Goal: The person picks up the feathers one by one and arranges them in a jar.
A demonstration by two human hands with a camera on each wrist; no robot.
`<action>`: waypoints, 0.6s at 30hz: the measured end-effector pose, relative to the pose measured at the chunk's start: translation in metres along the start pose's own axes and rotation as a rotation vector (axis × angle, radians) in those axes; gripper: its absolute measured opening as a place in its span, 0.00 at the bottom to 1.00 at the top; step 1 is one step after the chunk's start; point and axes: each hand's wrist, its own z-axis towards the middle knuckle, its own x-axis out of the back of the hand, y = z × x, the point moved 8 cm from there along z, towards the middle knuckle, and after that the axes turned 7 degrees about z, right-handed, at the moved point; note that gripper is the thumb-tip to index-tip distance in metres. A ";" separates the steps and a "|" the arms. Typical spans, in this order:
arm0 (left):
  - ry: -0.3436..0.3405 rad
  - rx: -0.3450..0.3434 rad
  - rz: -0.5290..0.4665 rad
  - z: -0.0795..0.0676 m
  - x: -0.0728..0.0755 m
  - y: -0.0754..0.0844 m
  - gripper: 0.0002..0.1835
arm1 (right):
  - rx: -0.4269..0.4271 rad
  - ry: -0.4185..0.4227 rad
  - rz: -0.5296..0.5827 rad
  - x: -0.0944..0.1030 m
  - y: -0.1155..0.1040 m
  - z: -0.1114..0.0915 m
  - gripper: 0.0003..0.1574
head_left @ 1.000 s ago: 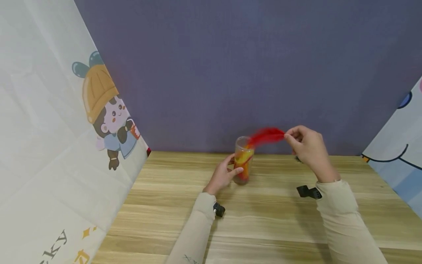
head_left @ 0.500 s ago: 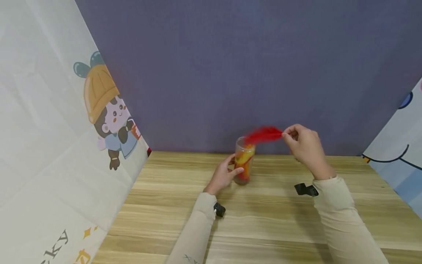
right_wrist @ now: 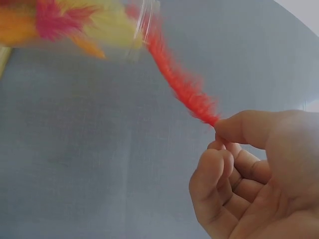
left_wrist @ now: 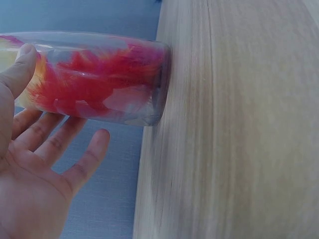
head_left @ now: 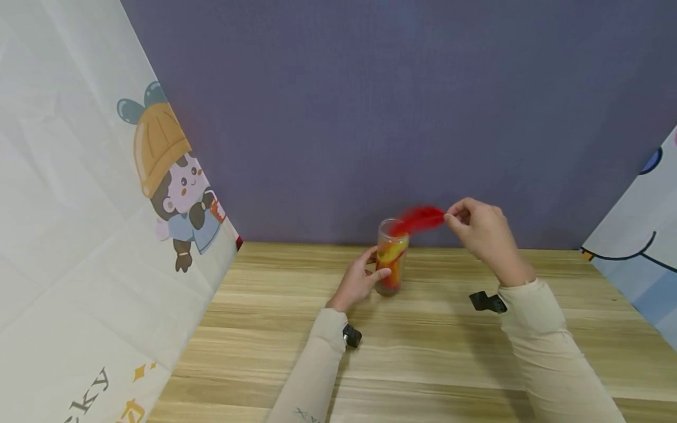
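A clear glass jar (head_left: 392,256) stands upright on the table near the back wall. Inside it are red, yellow, orange and pink feathers (left_wrist: 94,79). My left hand (head_left: 357,282) holds the jar from its left side, the thumb across the front and the fingers around the far side. Between thumb and forefinger, my right hand (head_left: 483,238) pinches one end of a red feather (head_left: 423,218). That feather slants to the left, and its far end reaches into the jar's mouth, as the right wrist view also shows.
The wood-grain table (head_left: 423,364) meets a dark blue-grey wall (head_left: 370,117) right behind the jar. A white panel with a cartoon figure (head_left: 180,182) stands at the left, and another printed panel (head_left: 634,235) at the right. Black wrist cameras (head_left: 488,302) sit at both cuffs.
My right hand has moved a little to the left with the red feather, bringing more of the feather over and into the jar's mouth. The left hand and the jar have stayed put.
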 end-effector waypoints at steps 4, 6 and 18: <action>0.000 0.000 0.000 0.000 0.000 0.000 0.35 | 0.027 -0.012 -0.005 -0.006 -0.005 0.001 0.13; 0.000 0.003 -0.001 0.000 -0.001 -0.001 0.35 | 0.039 -0.022 -0.001 -0.009 -0.007 0.002 0.12; -0.002 0.014 0.005 -0.001 -0.002 0.001 0.35 | 0.074 -0.065 0.013 -0.028 -0.012 0.006 0.11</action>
